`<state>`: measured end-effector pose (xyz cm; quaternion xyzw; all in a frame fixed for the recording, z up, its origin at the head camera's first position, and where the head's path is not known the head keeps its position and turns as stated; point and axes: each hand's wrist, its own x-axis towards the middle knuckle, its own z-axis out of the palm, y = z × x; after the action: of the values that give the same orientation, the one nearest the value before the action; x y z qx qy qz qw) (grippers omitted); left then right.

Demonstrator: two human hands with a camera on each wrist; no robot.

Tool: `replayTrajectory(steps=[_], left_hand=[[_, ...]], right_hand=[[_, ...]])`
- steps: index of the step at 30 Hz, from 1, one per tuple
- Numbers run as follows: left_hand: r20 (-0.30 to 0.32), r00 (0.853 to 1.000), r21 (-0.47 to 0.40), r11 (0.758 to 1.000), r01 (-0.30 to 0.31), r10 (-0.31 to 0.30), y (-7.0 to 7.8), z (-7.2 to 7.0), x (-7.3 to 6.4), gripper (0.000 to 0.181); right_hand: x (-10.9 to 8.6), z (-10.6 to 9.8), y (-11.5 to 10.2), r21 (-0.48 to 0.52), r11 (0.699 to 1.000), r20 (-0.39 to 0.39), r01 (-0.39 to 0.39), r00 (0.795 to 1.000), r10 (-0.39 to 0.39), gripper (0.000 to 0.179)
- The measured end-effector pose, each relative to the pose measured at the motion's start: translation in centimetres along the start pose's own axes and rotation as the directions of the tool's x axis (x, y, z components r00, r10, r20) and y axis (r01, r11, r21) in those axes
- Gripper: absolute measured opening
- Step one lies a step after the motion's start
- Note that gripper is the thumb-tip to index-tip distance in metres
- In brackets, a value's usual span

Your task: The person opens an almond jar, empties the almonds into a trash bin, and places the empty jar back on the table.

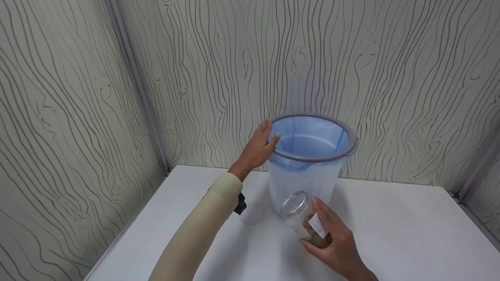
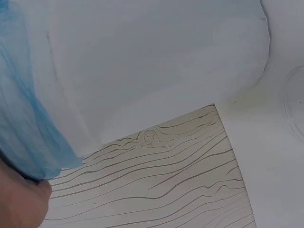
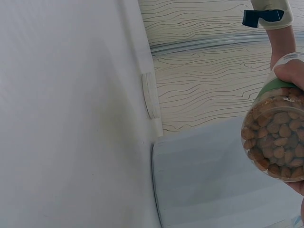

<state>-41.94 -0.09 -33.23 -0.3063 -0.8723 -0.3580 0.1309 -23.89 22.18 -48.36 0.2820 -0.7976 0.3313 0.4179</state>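
My right hand holds a clear jar with a white label, tilted with its uncovered mouth toward the upper left. Brown almonds show through the jar's bottom in the right wrist view. The jar is in front of a whitish trash bin with a grey rim. Inside the bin a blue liner bag is folded over the edge. My left hand grips the rim at its left side, thumb over the top. In the left wrist view only part of that hand shows beside the liner.
A clear round lid lies on the white table, left of the bin and below my left wrist. Panels with a wood-grain pattern stand close behind the bin and along the left side.
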Motion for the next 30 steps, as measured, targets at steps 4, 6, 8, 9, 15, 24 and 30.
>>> replayTrajectory(steps=[4, 6, 8, 9, 15, 24, 30], left_hand=[[0.033, 0.999, 0.030, 1.000, 0.009, -0.010, 0.08, -0.26, 0.00, 0.072], [0.050, 0.999, 0.049, 0.999, 0.014, -0.017, 0.11, -0.41, 0.06, 0.072], [0.058, 0.998, 0.070, 0.997, 0.016, -0.020, 0.16, -0.52, 0.12, 0.072], [0.060, 0.998, 0.079, 0.997, 0.016, -0.021, 0.17, -0.55, 0.14, 0.071], [0.052, 0.998, 0.116, 0.993, 0.025, -0.031, 0.23, -0.51, 0.08, 0.072], [0.036, 0.998, 0.114, 0.993, 0.039, -0.044, 0.32, -0.33, -0.01, 0.071], [0.032, 0.999, 0.111, 0.993, 0.035, -0.039, 0.38, -0.32, 0.04, 0.068]], right_hand=[[0.11, 0.06, -0.11, 0.003, 1.000, -0.005, 0.002, 1.000, -0.002, 0.112], [0.18, 0.05, -0.11, 0.006, 1.000, -0.006, 0.003, 1.000, -0.003, 0.112], [0.23, 0.01, -0.04, 0.009, 1.000, -0.006, 0.005, 1.000, -0.005, 0.111], [0.25, -0.03, 0.00, 0.010, 1.000, -0.005, 0.005, 1.000, -0.005, 0.111], [0.26, -0.20, 0.22, 0.002, 1.000, -0.005, 0.002, 1.000, -0.002, 0.112], [0.25, -0.44, 0.30, 0.010, 1.000, -0.004, -0.004, 1.000, 0.004, 0.112], [0.31, -0.45, 0.34, 0.011, 1.000, -0.005, -0.009, 1.000, 0.009, 0.112]])
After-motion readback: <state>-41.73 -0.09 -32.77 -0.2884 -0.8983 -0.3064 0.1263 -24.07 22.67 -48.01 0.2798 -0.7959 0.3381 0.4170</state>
